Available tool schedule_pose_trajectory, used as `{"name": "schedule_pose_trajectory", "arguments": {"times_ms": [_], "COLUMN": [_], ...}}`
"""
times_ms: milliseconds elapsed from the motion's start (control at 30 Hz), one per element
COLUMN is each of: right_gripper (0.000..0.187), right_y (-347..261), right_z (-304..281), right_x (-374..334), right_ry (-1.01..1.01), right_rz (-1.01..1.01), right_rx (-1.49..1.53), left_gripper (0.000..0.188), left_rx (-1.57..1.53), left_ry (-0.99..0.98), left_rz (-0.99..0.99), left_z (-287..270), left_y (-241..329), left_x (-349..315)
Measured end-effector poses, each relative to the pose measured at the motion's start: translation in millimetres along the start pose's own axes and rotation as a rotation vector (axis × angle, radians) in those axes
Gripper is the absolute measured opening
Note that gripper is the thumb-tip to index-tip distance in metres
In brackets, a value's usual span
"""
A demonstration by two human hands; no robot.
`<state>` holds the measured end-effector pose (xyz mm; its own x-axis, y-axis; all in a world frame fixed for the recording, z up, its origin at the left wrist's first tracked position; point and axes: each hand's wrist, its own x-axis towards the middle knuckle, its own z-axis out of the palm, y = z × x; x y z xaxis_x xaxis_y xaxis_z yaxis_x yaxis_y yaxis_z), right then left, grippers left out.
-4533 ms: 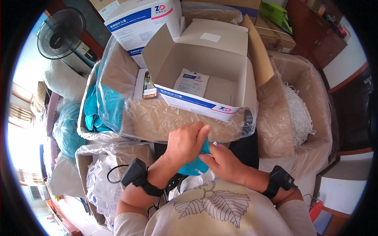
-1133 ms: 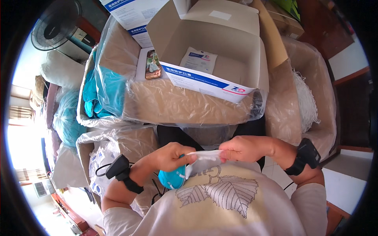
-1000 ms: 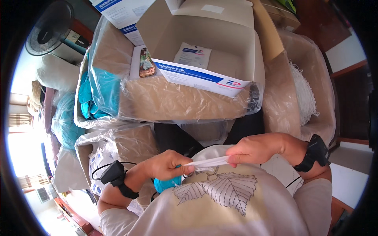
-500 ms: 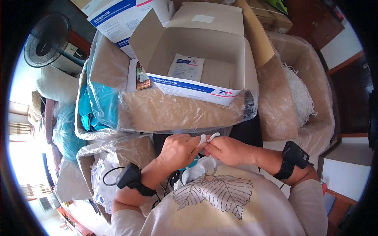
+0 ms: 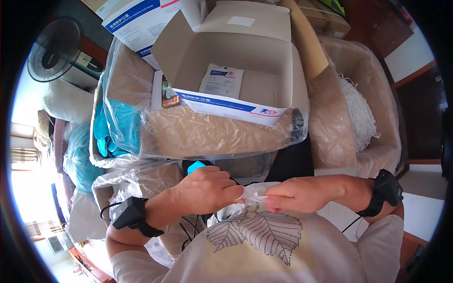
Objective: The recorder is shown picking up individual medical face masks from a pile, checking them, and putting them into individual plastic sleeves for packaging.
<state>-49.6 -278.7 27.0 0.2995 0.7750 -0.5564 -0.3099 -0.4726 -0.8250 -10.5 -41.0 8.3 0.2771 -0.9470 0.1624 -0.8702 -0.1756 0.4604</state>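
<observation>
In front of my chest, both hands are closed and pinching a thin white, partly see-through strip (image 5: pixel 255 192) that spans the gap between them. My left hand (image 5: pixel 205 188) has its fingers curled, thumb toward the strip. A teal folded piece (image 5: pixel 196 166) sticks out just beyond its knuckles; whether that hand grips it is hidden. My right hand (image 5: pixel 304 192) holds the strip's other end between thumb and fingers. Past the hands stands an open white and blue carton (image 5: pixel 231 109), with one flat white packet (image 5: pixel 222 81) lying inside.
Teal masks (image 5: pixel 123 126) fill a plastic-lined box at the left. On the right, another lined box (image 5: pixel 330 113) holds a heap of white cords (image 5: pixel 359 118). A third lined box (image 5: pixel 141 181) stands near my left arm. A fan (image 5: pixel 55 49) is at the far left.
Both hands have come closer to my chest and moved apart, with the strip now stretched between them. The teal piece now shows beyond my left hand.
</observation>
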Motion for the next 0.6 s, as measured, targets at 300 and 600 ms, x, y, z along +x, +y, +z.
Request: {"name": "schedule_pose_trajectory", "arguments": {"times_ms": [300, 600], "right_gripper": [0.033, 0.035], "right_y": [3.4, 10.9], "right_z": [0.7, -10.0], "right_x": [-4.5, 3.7], "right_ry": [0.022, -0.036], "right_rz": [-0.025, 0.148], "right_rx": [0.021, 0.167], "left_gripper": [0.019, 0.02], "left_rx": [-0.043, -0.105], "left_ry": [-0.015, 0.016], "left_rz": [-0.046, -0.204], "left_z": [-2.1, 13.3], "left_y": [1.0, -1.5], "left_x": [-7.5, -17.9]}}
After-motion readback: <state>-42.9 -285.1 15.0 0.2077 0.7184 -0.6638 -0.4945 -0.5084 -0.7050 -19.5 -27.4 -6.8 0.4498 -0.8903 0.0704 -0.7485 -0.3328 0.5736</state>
